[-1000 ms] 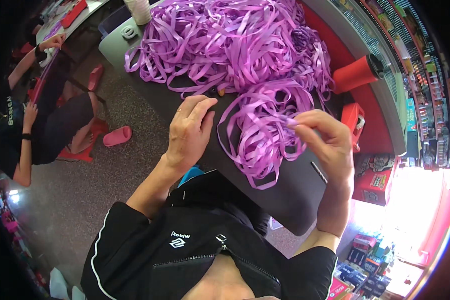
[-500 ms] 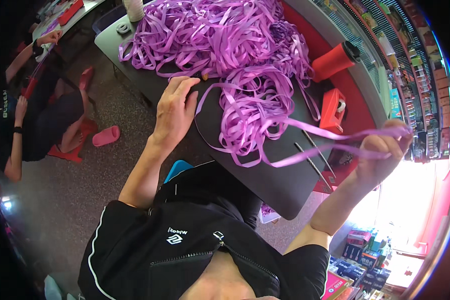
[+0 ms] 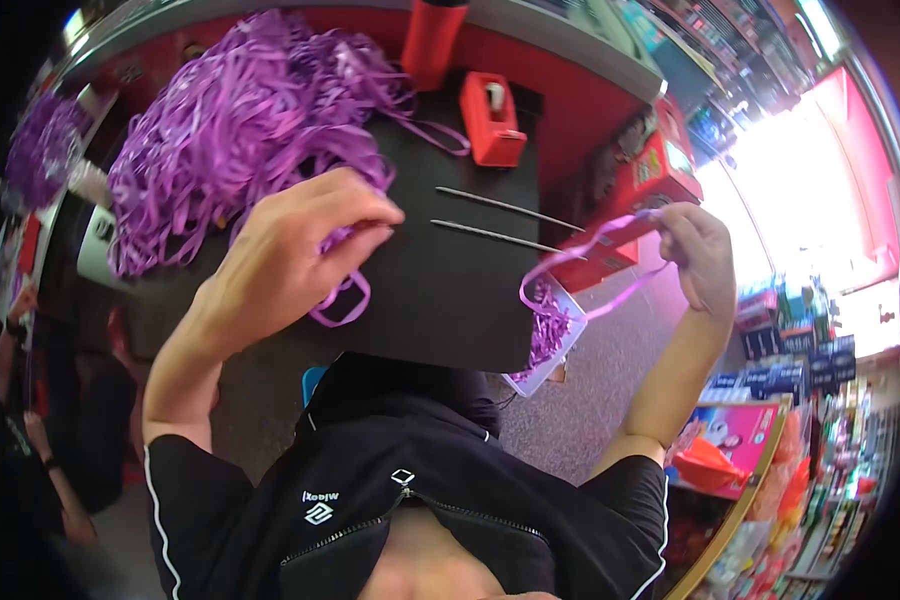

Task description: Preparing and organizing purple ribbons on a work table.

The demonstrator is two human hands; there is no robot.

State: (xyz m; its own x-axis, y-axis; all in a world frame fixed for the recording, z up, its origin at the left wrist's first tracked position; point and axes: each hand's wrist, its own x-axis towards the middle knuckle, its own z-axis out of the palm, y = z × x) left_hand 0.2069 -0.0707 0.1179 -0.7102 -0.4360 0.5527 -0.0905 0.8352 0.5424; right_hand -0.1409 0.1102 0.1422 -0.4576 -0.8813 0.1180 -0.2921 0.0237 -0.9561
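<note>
- Head view: the left hand (image 3: 290, 255) was closed on a loop of purple ribbon (image 3: 342, 300), pinching it against the black bench (image 3: 440, 290) just at the edge of the big ribbon heap (image 3: 230, 140), seemingly to anchor one end.
- The right hand (image 3: 698, 250) was held well off the bench's right edge, its fingers (image 3: 670, 222) pinched on the same ribbon's far end, so the strand hung in a slack curve (image 3: 570, 270) between the two hands.
- Two thin metal rods (image 3: 495, 220) lay on bare bench between the hands; a red tape dispenser (image 3: 490, 115) and a red cylinder (image 3: 432, 40) stood behind them.
- A small tray of ribbon scraps (image 3: 548, 335) sat below the bench's near right corner.
- Open floor (image 3: 590, 400) lay to the right, leaving room to draw the ribbon out.
</note>
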